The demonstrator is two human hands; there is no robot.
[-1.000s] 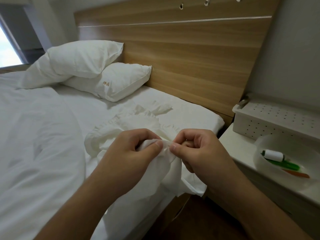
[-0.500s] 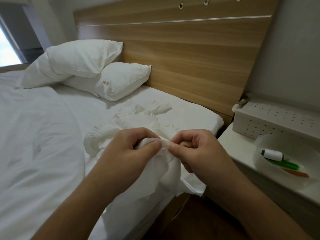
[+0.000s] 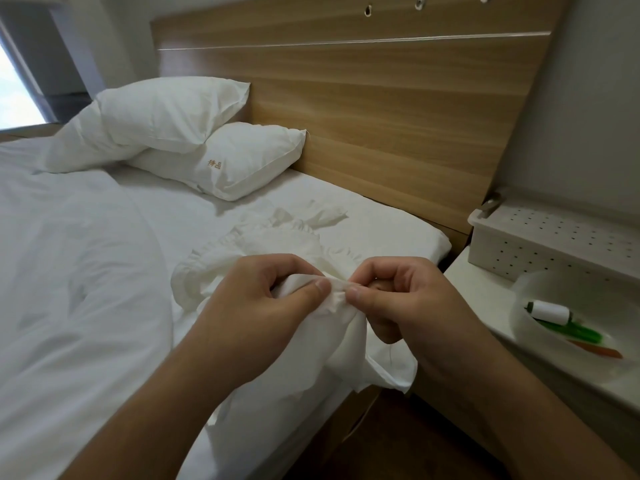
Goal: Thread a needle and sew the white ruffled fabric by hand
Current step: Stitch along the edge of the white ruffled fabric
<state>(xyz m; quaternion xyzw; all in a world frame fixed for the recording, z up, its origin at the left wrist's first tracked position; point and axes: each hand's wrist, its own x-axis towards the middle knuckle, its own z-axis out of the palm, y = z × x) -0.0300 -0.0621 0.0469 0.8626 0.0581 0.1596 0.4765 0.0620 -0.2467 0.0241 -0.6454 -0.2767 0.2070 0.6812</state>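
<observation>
**Both hands pinch the ruffled fabric over the bed edge**

The left hand and the right hand meet thumb to thumb, close together, each clamped on a gathered fold of the white ruffled fabric. The left thumb presses the cloth against the curled fingers; the right thumb and forefinger pinch the same fold just beside it, the other fingers curled in. A needle cannot be made out between the fingertips.

From the pinch the fabric hangs down beneath both hands and over the edge of the bed, while its ruffled part lies bunched on the sheet just beyond the hands.

Farther beyond the left hand, two white pillows lean against the wooden headboard, one stacked on the other.

To the right of the right hand stands a white surface carrying a clear bowl. In the bowl lie a spool of white thread, a green item and an orange item, too blurred to name. Behind the bowl sits a white perforated box.
</observation>
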